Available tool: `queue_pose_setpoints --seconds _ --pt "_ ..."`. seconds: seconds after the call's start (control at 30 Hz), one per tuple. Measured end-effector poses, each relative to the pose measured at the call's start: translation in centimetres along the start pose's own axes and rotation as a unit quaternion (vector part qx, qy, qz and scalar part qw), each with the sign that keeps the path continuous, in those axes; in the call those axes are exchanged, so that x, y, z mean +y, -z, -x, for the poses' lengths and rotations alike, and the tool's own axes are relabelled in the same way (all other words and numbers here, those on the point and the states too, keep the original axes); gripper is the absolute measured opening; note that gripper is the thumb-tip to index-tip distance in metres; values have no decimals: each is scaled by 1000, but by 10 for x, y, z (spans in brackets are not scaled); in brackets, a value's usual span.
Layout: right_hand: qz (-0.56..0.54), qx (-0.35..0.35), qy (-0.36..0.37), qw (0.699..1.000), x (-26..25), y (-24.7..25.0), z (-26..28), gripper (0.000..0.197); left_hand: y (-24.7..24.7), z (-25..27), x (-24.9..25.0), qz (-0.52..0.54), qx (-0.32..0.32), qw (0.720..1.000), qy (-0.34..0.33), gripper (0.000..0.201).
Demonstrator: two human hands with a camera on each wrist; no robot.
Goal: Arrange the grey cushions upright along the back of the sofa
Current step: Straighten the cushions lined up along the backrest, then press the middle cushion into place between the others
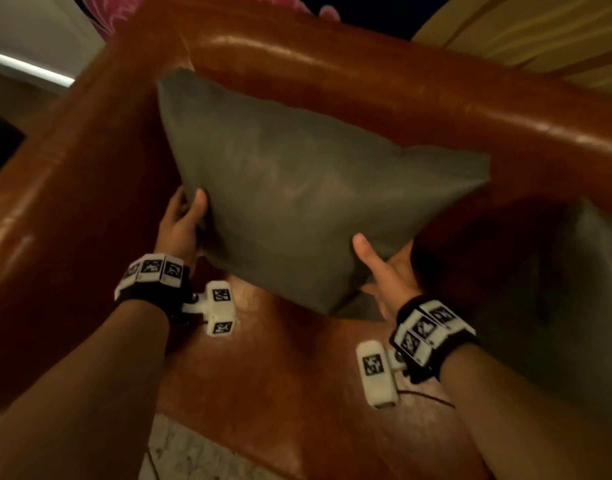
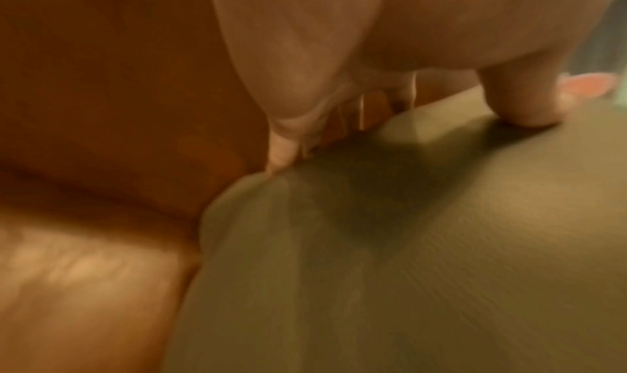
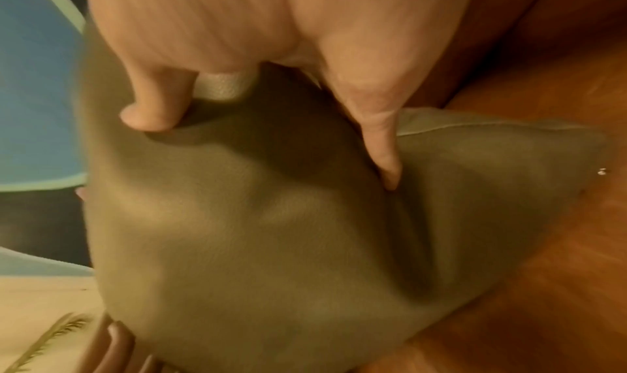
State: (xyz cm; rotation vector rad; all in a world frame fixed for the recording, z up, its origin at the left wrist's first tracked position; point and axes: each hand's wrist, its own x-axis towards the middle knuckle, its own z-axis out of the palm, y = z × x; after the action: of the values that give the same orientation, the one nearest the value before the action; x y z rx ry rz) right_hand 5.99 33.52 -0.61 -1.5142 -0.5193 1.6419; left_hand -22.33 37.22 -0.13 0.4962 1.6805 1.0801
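I hold a grey cushion (image 1: 297, 188) in both hands, tilted, above the seat in the left corner of a brown leather sofa (image 1: 366, 74). My left hand (image 1: 188, 216) grips its lower left edge, thumb on the front face. My right hand (image 1: 384, 268) grips its bottom edge near the lower corner, thumb on the front and fingers hidden underneath. In the left wrist view the thumb (image 2: 522, 102) presses the cushion (image 2: 407, 244). In the right wrist view the thumb (image 3: 152, 110) and a finger (image 3: 383, 150) pinch the folded fabric of the cushion (image 3: 271, 231).
A second grey cushion (image 1: 581, 289) lies in shadow at the right against the sofa back. The left armrest (image 1: 55, 168) curves round beside my left hand. Bare seat leather (image 1: 280, 375) lies below the held cushion, and pale floor (image 1: 180, 455) shows at the front edge.
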Motion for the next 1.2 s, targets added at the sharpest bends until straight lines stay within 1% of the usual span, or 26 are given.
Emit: queue_pose_setpoints --seconds 0.03,0.1,0.17,0.23,0.3,0.37,0.43,0.47,0.57,0.63,0.67,0.7,0.73,0.77,0.8,0.83,0.87,0.9,0.93,0.97,1.0,1.03,1.1,1.13,1.17,1.2 --pt "-6 10 -5 1000 1 -3 -3 115 3 -3 -1 -3 -9 1000 2 75" --pt "3 29 -6 1000 -1 2 -4 110 -3 -6 -3 6 -26 1000 0 65" --pt "32 29 -9 999 -2 15 -3 102 -12 -7 -6 27 -34 999 -8 54" --pt "59 22 -13 998 -1 24 -3 91 -18 -6 -8 32 -33 999 -6 52" --pt "76 18 -14 997 -2 28 -5 87 -20 -4 -9 17 -26 999 -9 57" --pt "84 23 -14 996 -5 30 -5 93 -19 -3 -9 -18 -13 1000 -17 65" --pt "87 24 -19 996 -9 34 -3 102 -19 -1 -10 -47 11 998 -29 75" --pt "90 20 -22 996 -10 36 -1 103 -18 0 -11 -58 23 997 -37 80" --pt "87 10 -23 996 -16 53 10 101 -21 13 -13 -76 65 993 -58 94" --pt "80 28 -3 996 -18 72 17 96 -24 28 -22 -61 108 991 -58 97" --pt "71 43 9 996 -18 85 20 90 -25 36 -29 -54 142 987 -53 93" --pt "59 52 18 997 -17 100 26 80 -27 46 -37 -55 176 981 -52 85" --pt "50 57 24 997 -16 118 32 67 -33 58 -45 -63 206 976 -46 72" --pt "44 59 26 997 -13 137 40 53 -42 73 -52 -70 227 970 -40 55" --pt "40 59 26 997 -10 158 48 42 -52 89 -60 -78 231 969 -32 39" --pt "35 61 26 997 -7 179 58 45 -64 105 -68 -91 220 971 -25 25" --pt "37 69 29 997 -4 201 68 62 -76 121 -77 -110 198 974 -9 16" --pt "39 84 35 995 1 225 79 80 -90 134 -87 -129 166 978 9 11" --pt "31 102 43 993 4 249 90 88 -106 147 -97 -146 125 981 29 12" --pt "25 121 54 991 8 273 101 89 -126 159 -106 -161 77 983 43 12" --pt "19 140 65 988 8 296 112 83 -148 169 -113 -173 29 983 53 12" --pt "15 164 75 983 7 319 122 72 -171 180 -118 -185 -15 981 61 13" --pt "10 243 91 966 4 369 136 36 -227 202 -123 -191 -95 975 55 18" --pt "20 300 99 949 2 398 141 21 -254 212 -123 -195 -123 972 40 17" --pt "30 361 105 926 -1 424 144 18 -280 221 -123 -207 -145 967 21 10" --pt "37 412 112 904 -5 448 145 24 -303 226 -122 -217 -161 963 6 5"
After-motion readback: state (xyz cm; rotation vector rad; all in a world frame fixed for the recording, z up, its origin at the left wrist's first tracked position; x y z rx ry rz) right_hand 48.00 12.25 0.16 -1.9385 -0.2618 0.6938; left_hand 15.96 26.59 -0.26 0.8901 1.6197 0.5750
